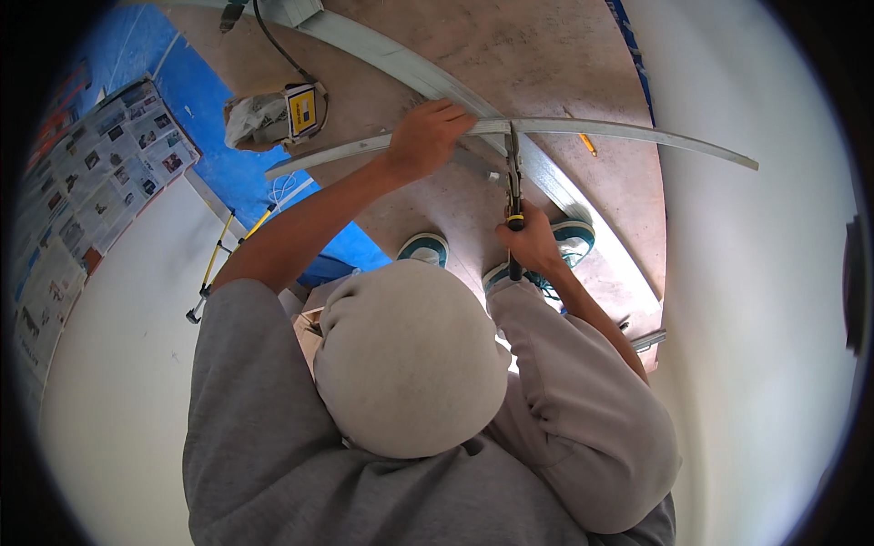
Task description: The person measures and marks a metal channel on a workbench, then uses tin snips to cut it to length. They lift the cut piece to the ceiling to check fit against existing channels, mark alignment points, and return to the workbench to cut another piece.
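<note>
1. Your pale cap (414, 359) sits nearest the camera, above your grey shirt (273, 437).
2. Your left hand (428, 138) grips a narrow metal strip (555, 126), which crosses over a wider metal channel (401, 64).
3. Your right hand (530, 238) is closed around dark-handled snips (514, 180), their tips at the strip.
4. Beneath you, the scuffed brownish floor (564, 64) carries the channel, a small yellow tool (587, 144) and a labelled container (262, 123).
5. On your left: blue sheeting (196, 77) and newspaper (100, 187); on your right, a white wall (765, 318).
</note>
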`<state>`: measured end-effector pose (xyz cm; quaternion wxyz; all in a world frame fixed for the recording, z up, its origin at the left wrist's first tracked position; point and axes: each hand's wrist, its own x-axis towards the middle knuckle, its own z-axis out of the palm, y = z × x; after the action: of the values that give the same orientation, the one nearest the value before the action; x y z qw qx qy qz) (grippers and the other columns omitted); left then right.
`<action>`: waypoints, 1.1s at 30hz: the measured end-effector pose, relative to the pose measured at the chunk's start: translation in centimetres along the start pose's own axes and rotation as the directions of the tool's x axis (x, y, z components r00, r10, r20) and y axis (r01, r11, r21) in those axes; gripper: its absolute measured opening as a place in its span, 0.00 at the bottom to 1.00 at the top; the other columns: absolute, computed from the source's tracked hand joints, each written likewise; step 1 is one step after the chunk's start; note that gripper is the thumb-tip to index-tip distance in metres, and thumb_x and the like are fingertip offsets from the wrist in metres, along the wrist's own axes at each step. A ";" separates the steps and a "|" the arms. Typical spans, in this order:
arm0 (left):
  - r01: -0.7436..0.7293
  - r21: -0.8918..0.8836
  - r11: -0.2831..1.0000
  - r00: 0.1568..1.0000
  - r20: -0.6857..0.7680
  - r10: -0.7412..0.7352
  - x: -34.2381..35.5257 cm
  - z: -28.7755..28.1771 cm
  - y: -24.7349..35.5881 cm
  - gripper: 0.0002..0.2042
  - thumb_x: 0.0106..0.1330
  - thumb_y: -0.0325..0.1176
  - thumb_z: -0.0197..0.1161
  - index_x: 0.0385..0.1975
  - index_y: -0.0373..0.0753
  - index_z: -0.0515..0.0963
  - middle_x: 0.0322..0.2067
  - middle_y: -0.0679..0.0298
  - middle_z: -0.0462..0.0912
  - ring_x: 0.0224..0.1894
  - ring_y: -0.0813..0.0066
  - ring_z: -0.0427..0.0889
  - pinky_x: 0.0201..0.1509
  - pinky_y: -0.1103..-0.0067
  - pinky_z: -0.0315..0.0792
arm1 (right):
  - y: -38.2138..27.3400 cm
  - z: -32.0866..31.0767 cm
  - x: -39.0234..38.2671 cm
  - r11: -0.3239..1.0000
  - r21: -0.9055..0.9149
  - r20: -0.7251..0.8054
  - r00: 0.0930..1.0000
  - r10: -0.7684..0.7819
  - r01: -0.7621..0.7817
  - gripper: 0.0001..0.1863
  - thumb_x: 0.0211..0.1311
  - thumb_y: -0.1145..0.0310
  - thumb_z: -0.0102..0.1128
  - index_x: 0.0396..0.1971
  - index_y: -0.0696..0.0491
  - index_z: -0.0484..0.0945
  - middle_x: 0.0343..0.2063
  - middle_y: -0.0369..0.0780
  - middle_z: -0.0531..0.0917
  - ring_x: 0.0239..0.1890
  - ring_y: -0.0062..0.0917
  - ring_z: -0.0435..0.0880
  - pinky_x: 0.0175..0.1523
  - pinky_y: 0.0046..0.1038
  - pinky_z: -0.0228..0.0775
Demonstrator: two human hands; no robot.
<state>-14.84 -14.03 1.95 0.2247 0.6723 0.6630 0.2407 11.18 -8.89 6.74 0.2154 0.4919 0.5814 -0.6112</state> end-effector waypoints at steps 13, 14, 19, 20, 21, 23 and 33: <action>-0.133 0.043 0.990 0.991 0.020 0.132 0.6 -0.2 -0.6 0.12 0.54 0.23 0.61 0.39 0.34 0.81 0.37 0.61 0.82 0.44 0.62 0.81 0.49 0.70 0.78 | 0.0 -1.3 -0.9 0.998 0.032 0.107 0.993 0.059 -0.063 0.24 0.53 0.59 0.64 0.42 0.64 0.75 0.26 0.52 0.81 0.31 0.41 0.82 0.43 0.41 0.73; -0.130 0.038 0.991 0.991 0.023 0.130 0.6 -0.2 -0.7 0.12 0.54 0.23 0.61 0.40 0.34 0.81 0.37 0.61 0.82 0.44 0.62 0.81 0.49 0.70 0.78 | -0.1 -1.3 -1.0 0.998 0.043 0.107 0.993 0.042 -0.047 0.24 0.53 0.59 0.64 0.42 0.64 0.75 0.27 0.52 0.81 0.31 0.41 0.82 0.43 0.41 0.73; -0.163 0.051 0.985 0.985 0.063 0.160 0.6 -0.2 -0.9 0.13 0.54 0.23 0.62 0.40 0.34 0.80 0.37 0.60 0.82 0.44 0.62 0.81 0.49 0.70 0.78 | -0.4 -1.6 -1.7 0.999 0.007 0.067 0.997 0.047 -0.047 0.26 0.53 0.58 0.64 0.44 0.64 0.75 0.28 0.53 0.82 0.32 0.42 0.83 0.43 0.42 0.73; -0.171 0.052 0.984 0.984 0.051 0.168 0.6 -0.2 -0.9 0.13 0.54 0.23 0.62 0.40 0.34 0.80 0.37 0.60 0.82 0.44 0.62 0.81 0.49 0.70 0.78 | -0.4 -1.6 -1.7 0.998 0.041 0.083 0.995 0.050 -0.054 0.26 0.53 0.58 0.64 0.44 0.64 0.74 0.28 0.53 0.82 0.32 0.42 0.83 0.43 0.42 0.73; -0.177 0.053 0.983 0.984 0.036 0.175 0.6 -0.1 -0.9 0.13 0.54 0.23 0.62 0.40 0.34 0.80 0.37 0.59 0.81 0.44 0.62 0.81 0.49 0.70 0.78 | -0.5 -1.5 -1.7 0.995 0.074 0.093 0.994 0.054 -0.060 0.26 0.53 0.58 0.64 0.44 0.64 0.74 0.28 0.53 0.83 0.32 0.43 0.83 0.43 0.42 0.73; -0.176 0.051 0.983 0.984 0.027 0.175 0.6 -0.1 -0.9 0.13 0.54 0.23 0.61 0.40 0.34 0.80 0.37 0.59 0.81 0.44 0.61 0.81 0.49 0.70 0.78 | -0.6 -1.2 -1.7 0.993 0.092 0.101 0.993 0.069 -0.078 0.26 0.53 0.58 0.64 0.44 0.65 0.74 0.28 0.53 0.83 0.33 0.42 0.84 0.43 0.42 0.73; -0.151 0.004 0.989 0.988 0.037 0.151 0.8 -0.3 -0.9 0.12 0.54 0.23 0.61 0.39 0.34 0.80 0.37 0.59 0.81 0.44 0.60 0.80 0.50 0.70 0.78 | 0.1 -0.4 -0.4 0.997 0.072 0.056 0.998 0.011 -0.015 0.20 0.53 0.61 0.64 0.37 0.64 0.75 0.22 0.49 0.79 0.26 0.36 0.79 0.38 0.41 0.72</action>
<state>-15.77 -13.17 1.67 0.2154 0.7256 0.6069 0.2425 11.58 -8.64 7.06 0.2173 0.4861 0.5494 -0.6439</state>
